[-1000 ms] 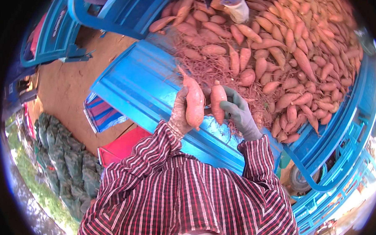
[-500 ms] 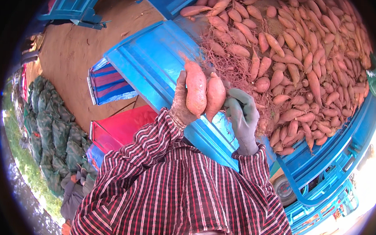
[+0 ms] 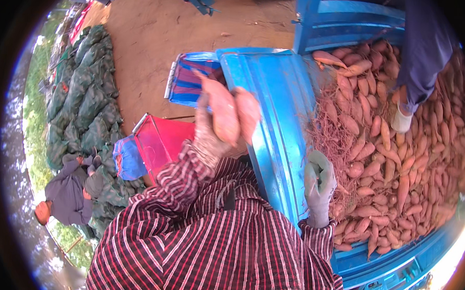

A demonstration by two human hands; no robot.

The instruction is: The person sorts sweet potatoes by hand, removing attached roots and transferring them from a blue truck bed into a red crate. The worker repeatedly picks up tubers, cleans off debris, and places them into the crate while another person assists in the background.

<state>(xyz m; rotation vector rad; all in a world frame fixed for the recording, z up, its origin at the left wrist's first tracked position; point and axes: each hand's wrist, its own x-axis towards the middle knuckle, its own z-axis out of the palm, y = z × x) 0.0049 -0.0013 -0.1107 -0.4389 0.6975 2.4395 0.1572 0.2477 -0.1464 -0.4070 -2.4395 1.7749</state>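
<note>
From where I watch, the left hand [image 3: 208, 137], in a dirt-smeared glove, is closed around a tapered sweet potato [image 3: 223, 113] and a second sweet potato [image 3: 248, 113], which sit side by side and touch, slightly blurred. I see them raised in front of the striped shirt [image 3: 212, 248], just left of the blue metal panel [image 3: 275, 105]. The right hand [image 3: 320, 182], in a grey glove, has its fingers loosely curled, with a gap between them and the thumb; it is over the panel's right side, near the tangle of thin roots [image 3: 324, 118]. Beyond it I have the big sweet potato heap [image 3: 404, 189], with part of a co-worker in dark blue cloth [image 3: 426, 55] reaching down to it. On my left are a red container [image 3: 168, 142], a striped bag [image 3: 193, 83], and green mesh sacks [image 3: 89, 105], with a seated person [image 3: 70, 195] beside them.
</note>
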